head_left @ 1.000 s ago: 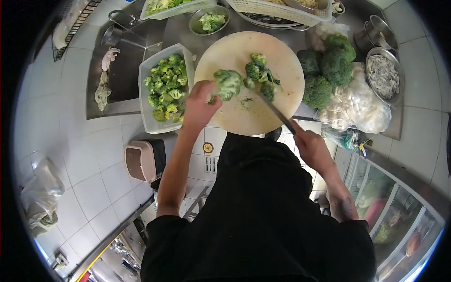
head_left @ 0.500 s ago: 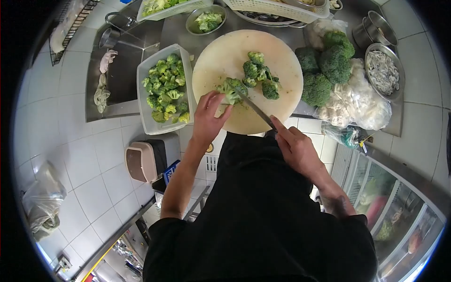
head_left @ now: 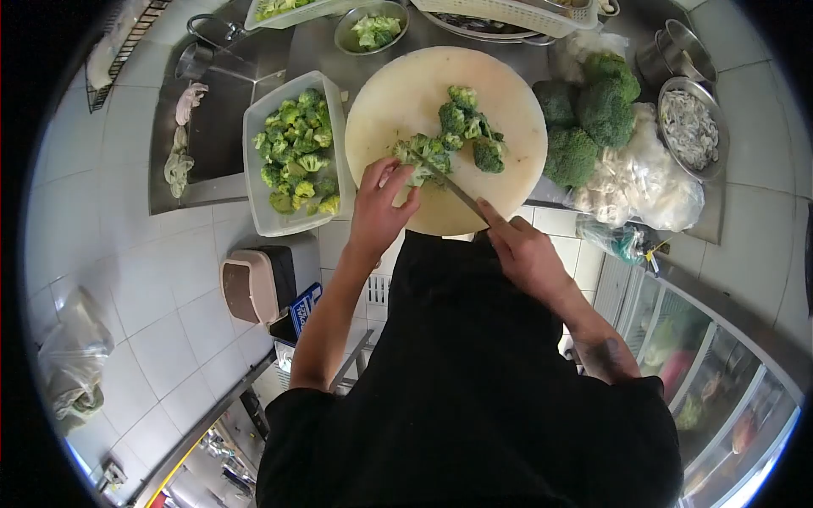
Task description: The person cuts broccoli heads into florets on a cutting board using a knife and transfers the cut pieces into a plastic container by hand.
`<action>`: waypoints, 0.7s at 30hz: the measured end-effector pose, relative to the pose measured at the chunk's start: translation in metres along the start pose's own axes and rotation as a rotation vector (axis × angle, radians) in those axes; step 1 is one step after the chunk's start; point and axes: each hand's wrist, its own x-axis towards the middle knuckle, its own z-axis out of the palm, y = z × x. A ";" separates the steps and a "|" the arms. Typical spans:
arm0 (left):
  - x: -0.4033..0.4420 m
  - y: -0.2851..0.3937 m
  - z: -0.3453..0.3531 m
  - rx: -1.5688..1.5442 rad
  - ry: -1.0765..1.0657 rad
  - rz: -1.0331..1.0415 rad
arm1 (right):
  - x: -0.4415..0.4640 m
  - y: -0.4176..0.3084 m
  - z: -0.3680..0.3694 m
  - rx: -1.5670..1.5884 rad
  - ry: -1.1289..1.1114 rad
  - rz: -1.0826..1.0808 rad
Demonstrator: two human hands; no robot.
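On a round cutting board (head_left: 381,93), my left hand (head_left: 378,207) has its fingers curled around the near-left side of a broccoli head (head_left: 417,158). My right hand (head_left: 527,258) grips a knife (head_left: 457,192) by its handle, index finger along the blade's back. The blade points up and left, its tip end in the broccoli. Several cut broccoli florets (head_left: 487,154) lie on the board just right of and beyond the piece being cut. Left of the board stands a clear plastic bin (head_left: 251,161) holding many florets.
Whole broccoli heads (head_left: 570,158) sit right of the board, beside bagged pale mushrooms (head_left: 635,190) and a metal bowl of greyish strips (head_left: 690,129). A small bowl (head_left: 345,38) of green trimmings stands behind the board. At left is a sink (head_left: 222,140); a glass-fronted fridge (head_left: 720,364) is lower right.
The blade has moved left and further into the broccoli, which has spread apart to the right toward the loose florets. Both hands keep their grips.
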 end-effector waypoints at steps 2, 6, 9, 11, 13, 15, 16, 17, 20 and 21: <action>0.009 -0.006 0.002 -0.005 0.026 0.012 | 0.002 0.020 -0.006 0.061 0.054 -0.024; 0.010 -0.007 -0.005 -0.042 0.007 -0.130 | 0.004 0.026 -0.012 0.118 0.130 0.058; 0.020 -0.011 -0.002 -0.083 0.059 -0.216 | 0.004 0.014 -0.012 0.066 0.163 0.032; 0.026 -0.010 -0.002 -0.095 0.110 -0.239 | 0.006 -0.006 -0.009 0.082 0.229 0.012; 0.032 -0.008 -0.006 -0.079 0.105 -0.213 | 0.008 -0.011 0.002 0.087 0.279 -0.033; 0.033 -0.007 -0.006 -0.087 0.105 -0.226 | 0.010 -0.013 0.013 0.144 0.330 -0.064; 0.034 -0.007 -0.006 -0.095 0.103 -0.239 | 0.014 -0.009 0.021 0.164 0.324 -0.103; 0.033 -0.008 -0.006 -0.094 0.099 -0.238 | 0.015 0.002 0.034 0.167 0.325 -0.101; 0.038 -0.014 -0.006 -0.079 0.102 -0.242 | 0.016 0.022 0.054 0.032 0.108 -0.051; 0.034 -0.013 -0.007 -0.092 0.087 -0.244 | 0.014 0.019 0.051 0.042 0.099 -0.048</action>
